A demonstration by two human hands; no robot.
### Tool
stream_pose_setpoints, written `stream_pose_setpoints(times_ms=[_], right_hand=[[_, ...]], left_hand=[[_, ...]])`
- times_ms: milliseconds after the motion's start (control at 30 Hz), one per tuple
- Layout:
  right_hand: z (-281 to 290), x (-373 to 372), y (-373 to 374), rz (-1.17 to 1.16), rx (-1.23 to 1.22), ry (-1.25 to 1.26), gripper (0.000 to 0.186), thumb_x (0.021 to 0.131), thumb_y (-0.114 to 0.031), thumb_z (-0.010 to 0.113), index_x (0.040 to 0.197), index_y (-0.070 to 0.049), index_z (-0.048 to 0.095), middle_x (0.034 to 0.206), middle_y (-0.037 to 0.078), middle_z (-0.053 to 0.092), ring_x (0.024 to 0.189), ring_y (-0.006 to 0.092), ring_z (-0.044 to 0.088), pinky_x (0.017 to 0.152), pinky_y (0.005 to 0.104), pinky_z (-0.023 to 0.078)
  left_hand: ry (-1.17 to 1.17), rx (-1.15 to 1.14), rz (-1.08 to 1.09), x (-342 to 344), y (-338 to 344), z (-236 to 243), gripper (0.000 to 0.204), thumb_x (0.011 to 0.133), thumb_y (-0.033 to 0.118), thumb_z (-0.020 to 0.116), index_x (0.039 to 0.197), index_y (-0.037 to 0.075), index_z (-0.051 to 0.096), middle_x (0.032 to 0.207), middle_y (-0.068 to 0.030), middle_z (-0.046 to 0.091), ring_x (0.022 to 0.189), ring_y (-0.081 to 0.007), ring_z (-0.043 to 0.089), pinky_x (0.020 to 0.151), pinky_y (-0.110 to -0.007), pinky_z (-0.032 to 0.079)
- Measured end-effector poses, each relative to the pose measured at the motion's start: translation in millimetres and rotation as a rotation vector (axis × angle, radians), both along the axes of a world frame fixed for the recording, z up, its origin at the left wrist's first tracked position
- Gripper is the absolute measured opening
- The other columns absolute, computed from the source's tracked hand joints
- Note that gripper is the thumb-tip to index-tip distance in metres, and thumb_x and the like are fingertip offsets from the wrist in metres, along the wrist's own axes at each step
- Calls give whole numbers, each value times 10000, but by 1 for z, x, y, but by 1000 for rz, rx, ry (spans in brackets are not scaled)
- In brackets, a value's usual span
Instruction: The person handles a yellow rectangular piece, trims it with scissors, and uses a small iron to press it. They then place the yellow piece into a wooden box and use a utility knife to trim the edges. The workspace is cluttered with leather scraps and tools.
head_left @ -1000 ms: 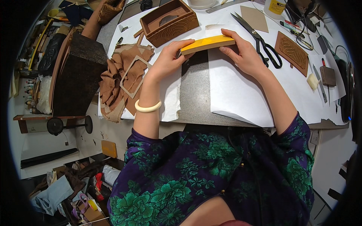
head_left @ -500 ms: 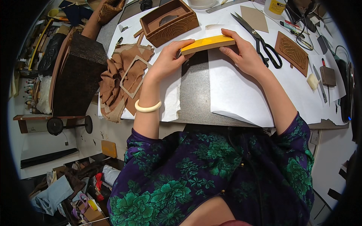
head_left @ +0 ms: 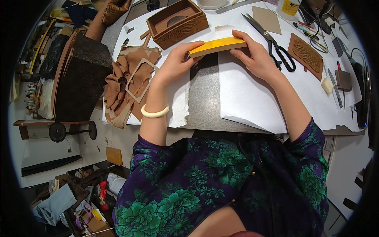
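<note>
My left hand and my right hand grip the two ends of a slim rectangular board with a yellow upper face and a brownish side. Both hands are closed, thumbs on the near side; the farther fingers are partly hidden. The board is held above the gap between white paper sheets. Just beyond my left hand stands an open brown box with wavy carved sides and a dark piece inside. Black scissors lie partly open to the right of my right hand.
Left of my forearm are crumpled brown leather pieces under a thin grey frame. At right lie a carved brown panel, a grey card, a dark block and a slim knife. A bottle stands far right.
</note>
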State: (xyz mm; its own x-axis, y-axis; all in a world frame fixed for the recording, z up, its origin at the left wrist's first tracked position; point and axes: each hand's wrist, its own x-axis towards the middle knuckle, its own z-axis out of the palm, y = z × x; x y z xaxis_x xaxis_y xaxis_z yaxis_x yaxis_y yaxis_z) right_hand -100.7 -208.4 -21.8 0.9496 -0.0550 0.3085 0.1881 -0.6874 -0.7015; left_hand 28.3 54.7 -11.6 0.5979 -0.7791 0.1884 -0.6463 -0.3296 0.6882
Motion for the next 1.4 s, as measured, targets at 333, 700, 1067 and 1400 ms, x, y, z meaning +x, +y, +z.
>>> stream_pose_setpoints(times_ms=[333,700,1067,1400], right_hand=[[0,0,-1,1,7,16,571,1014,-338,666,1491,-99,464,1247,197,677,1097,311,679,943,390,534],[2,1,0,-7,9,44,560,1013,-324,670,1490,-110,470,1293,184,668,1139,308,668,974,384,522],[-4,2,-2,17,-14,-32,594,1020,-377,648,1490,-73,448,1190,230,684,1061,334,694,922,416,550],[2,0,0,-14,3,72,565,1017,-316,664,1507,-126,456,1300,177,666,1138,301,667,972,385,524]], left_hand=[[-9,-22,-8,2,1,-3,539,907,-90,584,1413,91,627,1316,-93,670,1110,-149,639,936,-266,518],[-6,-10,-4,2,1,-3,510,927,-70,616,1412,88,626,1311,-99,671,1122,-159,642,945,-277,520],[7,20,15,-2,-1,2,493,940,-45,641,1411,100,629,1326,-105,664,1182,-201,631,1021,-319,504],[38,3,22,-1,-1,0,545,928,-27,668,1455,71,572,1392,-119,626,1266,-216,590,1088,-347,475]])
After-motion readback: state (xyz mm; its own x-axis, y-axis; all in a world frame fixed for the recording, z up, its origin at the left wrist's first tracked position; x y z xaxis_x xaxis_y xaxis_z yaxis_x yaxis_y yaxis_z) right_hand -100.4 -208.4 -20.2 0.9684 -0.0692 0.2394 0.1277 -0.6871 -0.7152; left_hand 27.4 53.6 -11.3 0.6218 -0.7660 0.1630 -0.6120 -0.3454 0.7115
